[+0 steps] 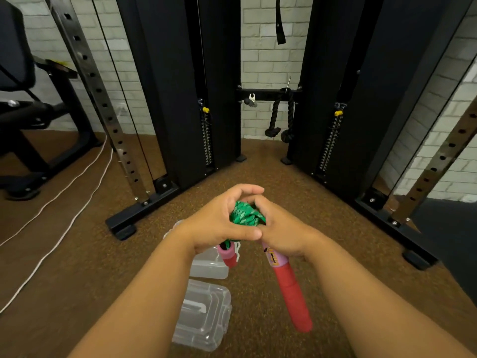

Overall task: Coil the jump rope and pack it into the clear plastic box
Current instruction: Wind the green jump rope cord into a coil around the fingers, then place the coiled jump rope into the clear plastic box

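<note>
Jump rope: you are holding its green cord (244,213) bunched between both hands, above the clear plastic box (210,264) and a little beyond it.
Left hand: your left hand (222,223) is curling round the bunch from the left, fingers arching over the top, thumb lying across the near side.
Right hand: your right hand (281,231) is gripping the bunch from the right, its fingertips meeting those of the left hand over the cord.
Long handle: the red and pink handle (286,282) is hanging down from under your right hand, slanting toward you, to the right of the box.
Short handle: the second pink and red handle (227,254) is dangling below your left hand, directly over the box's far half.
Box: it is lying open on the brown floor (154,228), with its lid (204,313) resting nearer to you.
Machine: the black cable machine (180,86) is standing beyond the box, against the white brick wall (260,47).
White cable: a thin white cable (59,200) is running along the floor well left of the box.
</note>
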A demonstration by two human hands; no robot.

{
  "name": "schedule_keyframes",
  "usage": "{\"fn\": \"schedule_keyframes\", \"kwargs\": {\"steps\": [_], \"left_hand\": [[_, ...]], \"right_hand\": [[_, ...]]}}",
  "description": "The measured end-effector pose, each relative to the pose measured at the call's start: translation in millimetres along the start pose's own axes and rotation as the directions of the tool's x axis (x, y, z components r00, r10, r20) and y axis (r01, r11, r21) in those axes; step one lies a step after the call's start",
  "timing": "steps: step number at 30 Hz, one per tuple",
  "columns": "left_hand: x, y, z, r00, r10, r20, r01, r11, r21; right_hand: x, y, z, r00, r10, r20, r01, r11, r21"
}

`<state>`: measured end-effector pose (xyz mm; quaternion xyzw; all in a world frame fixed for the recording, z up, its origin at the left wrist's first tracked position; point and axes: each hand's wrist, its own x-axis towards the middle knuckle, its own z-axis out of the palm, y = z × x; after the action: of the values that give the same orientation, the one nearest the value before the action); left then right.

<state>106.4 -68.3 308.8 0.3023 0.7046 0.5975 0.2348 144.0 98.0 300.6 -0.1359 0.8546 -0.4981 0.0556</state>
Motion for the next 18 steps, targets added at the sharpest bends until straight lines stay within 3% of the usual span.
{"fn": "schedule_keyframes", "kwargs": {"steps": [3,11,14,16,18], "left_hand": [[5,-15,-8,0.999,-0.022,-0.027,0.023,0.998,0.053],[40,-66,-5,0.997,-0.068,-0.026,0.063,0.983,-0.172],[53,-92,-5,0.982,-0.093,-0.163,0.028,0.931,-0.363],[66,-117,-7,0.899,-0.263,-0.351,0.058,0.865,-0.499],[81,-145,-7,0.705,-0.505,-0.499,0.144,0.79,-0.596]], "right_hand": [[6,19,4,1.0,-0.023,-0.009,0.023,1.0,-0.016],[20,69,10,0.969,0.039,-0.245,-0.058,0.996,-0.071],[24,85,7,0.949,0.047,-0.313,-0.078,0.993,-0.087],[26,93,4,0.945,0.073,-0.318,-0.107,0.99,-0.089],[29,101,2,0.941,0.113,-0.319,-0.141,0.988,-0.066]]}}
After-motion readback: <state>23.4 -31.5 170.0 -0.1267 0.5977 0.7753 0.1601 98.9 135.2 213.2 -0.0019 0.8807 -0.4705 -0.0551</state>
